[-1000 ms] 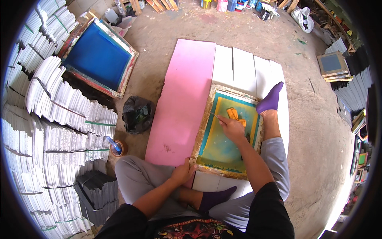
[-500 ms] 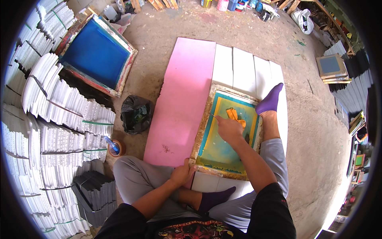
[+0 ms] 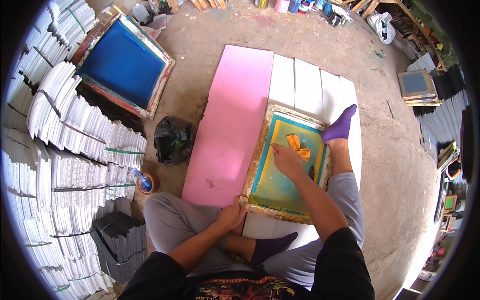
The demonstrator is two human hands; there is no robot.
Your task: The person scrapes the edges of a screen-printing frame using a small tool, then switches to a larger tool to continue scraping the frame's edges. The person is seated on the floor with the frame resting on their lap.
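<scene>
A screen-printing frame (image 3: pixel 259 150) with a wooden border and yellow-green and teal mesh lies tilted between my legs. My left hand (image 3: pixel 231 214) is closed on its near left corner. Over the mesh's upper left part, my right hand (image 3: pixel 287 159) pinches a thin, stick-like tool (image 3: pixel 269 143); its kind is too small to make out. The tool's end points at the teal strip along the frame's left side. A crumpled yellow-orange cloth (image 3: pixel 299 147) lies on the mesh just beyond my right hand. A small dark patch shows beside my right wrist.
Beneath the frame lie a pink board (image 3: pixel 235 115) and white panels (image 3: pixel 282 82). At left are a black plastic bag (image 3: pixel 173 140), a tape roll (image 3: pixel 153 183) with a blue-handled tool, bundled white stacks (image 3: pixel 80 170) and a large blue screen (image 3: pixel 122 62). My purple-socked foot (image 3: pixel 341 125) rests beside the frame.
The view has shifted slightly. My right hand stays over the same part of the mesh with the thin tool, its fingers moved only a little. My left hand keeps its hold on the corner.
</scene>
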